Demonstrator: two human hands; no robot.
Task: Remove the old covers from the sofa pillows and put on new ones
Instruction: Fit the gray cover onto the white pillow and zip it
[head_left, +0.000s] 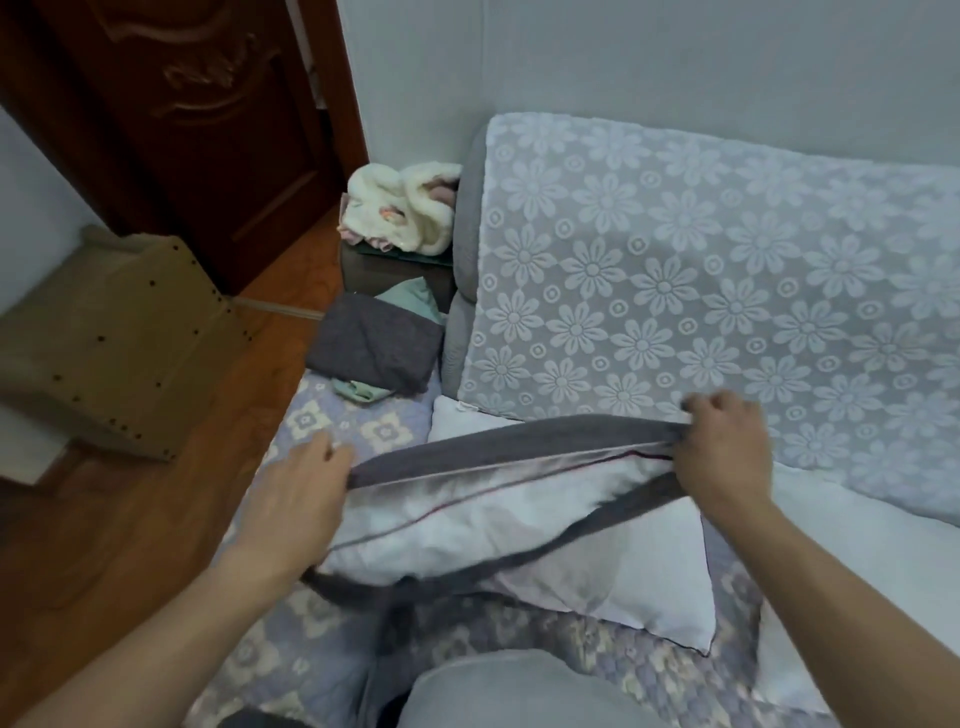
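bare forearms (171, 618), no sleeves, grey trousers (519, 691)

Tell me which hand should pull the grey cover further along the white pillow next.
Likely the right hand: it grips the grey cover at the bunched corner of its open edge. The left hand holds the opposite end and can steady the white pillow.

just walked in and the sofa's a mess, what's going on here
A person is working a grey pillow cover on a white pillow on the sofa seat. The left hand and right hand each grip an end of the cover's open edge, stretching it wide so the pillow shows inside. Another bare white pillow lies under it. Folded grey fabric sits at the sofa's far end.
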